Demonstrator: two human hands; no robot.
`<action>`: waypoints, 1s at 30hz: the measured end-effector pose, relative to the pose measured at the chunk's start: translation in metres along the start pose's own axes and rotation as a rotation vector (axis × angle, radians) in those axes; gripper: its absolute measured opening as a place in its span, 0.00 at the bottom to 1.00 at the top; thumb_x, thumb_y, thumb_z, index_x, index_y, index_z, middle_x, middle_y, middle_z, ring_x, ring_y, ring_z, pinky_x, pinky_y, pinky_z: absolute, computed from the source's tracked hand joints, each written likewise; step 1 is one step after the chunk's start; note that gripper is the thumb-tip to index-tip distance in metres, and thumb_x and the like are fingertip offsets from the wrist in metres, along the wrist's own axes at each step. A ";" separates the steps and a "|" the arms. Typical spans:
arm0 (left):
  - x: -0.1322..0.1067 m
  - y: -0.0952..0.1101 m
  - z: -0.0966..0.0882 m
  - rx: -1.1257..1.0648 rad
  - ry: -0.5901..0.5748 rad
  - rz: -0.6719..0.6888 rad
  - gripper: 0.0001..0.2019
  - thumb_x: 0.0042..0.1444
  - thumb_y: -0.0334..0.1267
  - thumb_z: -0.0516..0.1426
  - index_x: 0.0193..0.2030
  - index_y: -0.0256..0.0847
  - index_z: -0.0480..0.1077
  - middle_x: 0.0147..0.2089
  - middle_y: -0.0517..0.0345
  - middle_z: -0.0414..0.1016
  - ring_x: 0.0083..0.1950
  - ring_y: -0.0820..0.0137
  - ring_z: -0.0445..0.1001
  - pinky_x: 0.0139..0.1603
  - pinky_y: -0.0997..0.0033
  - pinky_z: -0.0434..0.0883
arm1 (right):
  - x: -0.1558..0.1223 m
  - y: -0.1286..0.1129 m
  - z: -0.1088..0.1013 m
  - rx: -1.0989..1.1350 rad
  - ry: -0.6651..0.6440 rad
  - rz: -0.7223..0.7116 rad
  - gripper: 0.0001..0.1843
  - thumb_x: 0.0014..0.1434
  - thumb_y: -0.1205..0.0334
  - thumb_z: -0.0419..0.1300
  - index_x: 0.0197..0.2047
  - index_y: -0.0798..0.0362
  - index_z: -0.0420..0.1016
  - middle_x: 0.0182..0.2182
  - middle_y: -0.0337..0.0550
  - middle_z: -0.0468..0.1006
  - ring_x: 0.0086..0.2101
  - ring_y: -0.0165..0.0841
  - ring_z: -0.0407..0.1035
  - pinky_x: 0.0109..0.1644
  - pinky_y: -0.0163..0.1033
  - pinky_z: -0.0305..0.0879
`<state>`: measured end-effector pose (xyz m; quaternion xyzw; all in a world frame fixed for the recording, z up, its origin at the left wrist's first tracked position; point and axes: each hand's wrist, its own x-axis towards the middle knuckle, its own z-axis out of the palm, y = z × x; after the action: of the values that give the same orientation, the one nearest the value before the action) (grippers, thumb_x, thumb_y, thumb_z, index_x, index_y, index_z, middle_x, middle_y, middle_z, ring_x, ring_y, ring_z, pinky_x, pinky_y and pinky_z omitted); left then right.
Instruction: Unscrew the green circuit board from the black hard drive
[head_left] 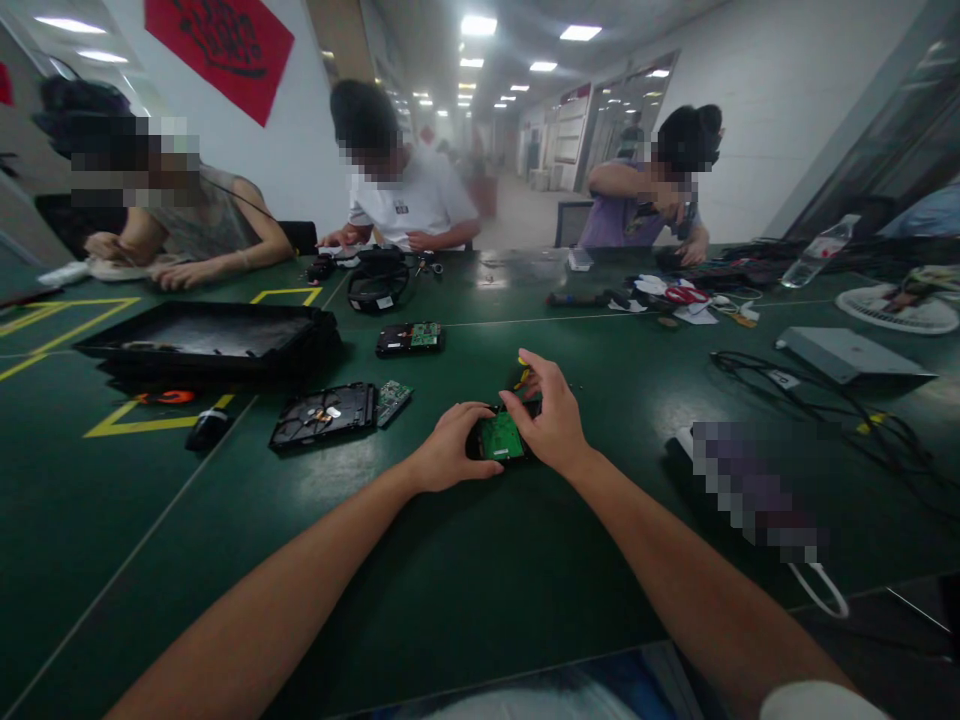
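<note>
A hard drive [501, 437] with a green circuit board facing up lies on the green table in front of me. My left hand [456, 448] grips its left side, thumb along the near edge and fingers at the far edge. Above the drive's right part, my right hand [553, 415] is closed with thumb and fingers around a small yellow-and-black screwdriver [523, 376], whose tip is hidden. To the left lie an opened black drive casing [322, 418] and a loose circuit board [394, 402]. Another hard drive [410, 338] rests farther back.
Stacked black trays [210, 340] stand at left, near a black mouse [208, 430]. On the right are a grey box [855, 357], black cables [810, 395] and a blurred-out object with a white strap [825, 590]. A water bottle [819, 252] leans behind. Several people sit across the table.
</note>
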<state>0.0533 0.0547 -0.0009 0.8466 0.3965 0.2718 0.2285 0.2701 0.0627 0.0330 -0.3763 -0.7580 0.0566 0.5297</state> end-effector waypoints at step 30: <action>0.002 -0.001 -0.001 0.021 0.010 0.013 0.40 0.46 0.53 0.72 0.63 0.42 0.66 0.66 0.42 0.68 0.67 0.47 0.67 0.70 0.42 0.64 | 0.001 -0.003 0.000 0.023 -0.034 -0.012 0.35 0.68 0.59 0.61 0.73 0.40 0.55 0.58 0.50 0.71 0.46 0.41 0.75 0.53 0.55 0.78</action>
<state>0.0527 0.0573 -0.0001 0.8503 0.3948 0.2732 0.2157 0.2687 0.0609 0.0357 -0.3646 -0.7684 0.0687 0.5214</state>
